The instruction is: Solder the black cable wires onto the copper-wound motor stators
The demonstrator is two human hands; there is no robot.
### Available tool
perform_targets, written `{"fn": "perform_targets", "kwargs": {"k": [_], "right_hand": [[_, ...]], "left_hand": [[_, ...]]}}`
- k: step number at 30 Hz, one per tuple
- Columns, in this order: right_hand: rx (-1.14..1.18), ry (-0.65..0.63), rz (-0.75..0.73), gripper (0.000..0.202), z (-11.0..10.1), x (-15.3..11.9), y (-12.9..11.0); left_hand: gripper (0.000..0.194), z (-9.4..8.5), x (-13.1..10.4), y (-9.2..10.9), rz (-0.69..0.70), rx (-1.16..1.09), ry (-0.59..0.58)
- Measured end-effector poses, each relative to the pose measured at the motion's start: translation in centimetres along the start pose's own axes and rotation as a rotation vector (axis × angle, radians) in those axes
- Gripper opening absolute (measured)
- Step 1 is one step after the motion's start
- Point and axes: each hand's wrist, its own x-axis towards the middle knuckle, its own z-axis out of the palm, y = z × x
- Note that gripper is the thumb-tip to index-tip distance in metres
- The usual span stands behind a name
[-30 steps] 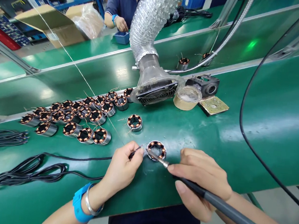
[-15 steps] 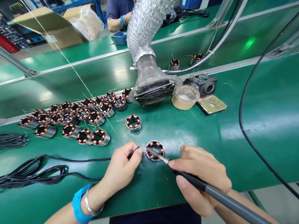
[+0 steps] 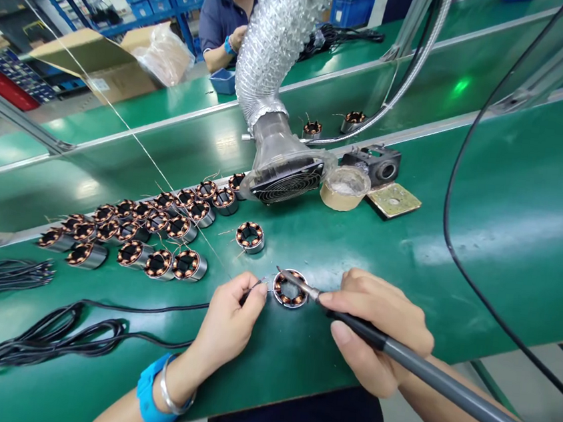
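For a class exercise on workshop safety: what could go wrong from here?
The soldering iron in the right hand, if hot, could burn the left hand, which is close to its tip.
Its metal end slants over the copper-wound ring; a slip might damage the windings.
The black cable pinched in the left hand trails in loops that might snag and tug it.

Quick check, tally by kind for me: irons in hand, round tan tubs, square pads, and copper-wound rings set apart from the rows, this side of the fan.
Copper-wound rings: 2
Soldering iron: 1
Round tan tub: 1
Square pad: 1
Total: 5
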Motion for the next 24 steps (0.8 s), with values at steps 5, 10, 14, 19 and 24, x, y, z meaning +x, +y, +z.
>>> {"fn": "perform_targets", "kwargs": {"k": [5, 10, 14, 19, 24], "right_hand": [[-0.187, -0.003, 0.009, 0.032, -1.7, 1.0, 0.5], [-0.513, 0.020, -0.035, 0.033, -5.0, 1.7, 4.4], [-0.746, 0.055, 0.040, 0.034, -6.9, 1.2, 9.1], [-0.740, 0.049, 0.055, 0.033, -7.0, 0.3, 9.9], [-0.408, -0.011, -0.026, 0.035, -3.9, 0.1, 5.5]], "left_hand": [[0.034, -0.1, 0.1, 0.0, -0.002, -0.007, -0.002], [0.034, -0.1, -0.1, 0.0, -0.003, -0.026, -0.014], [0.035, -0.2, -0.2, -0.1, -0.016, -0.058, -0.026], [0.039, -0.3, -0.1, -0.6, -0.076, -0.165, -0.065], [0.041, -1.1, -0.1, -0.9, -0.144, -0.298, -0.080]]}}
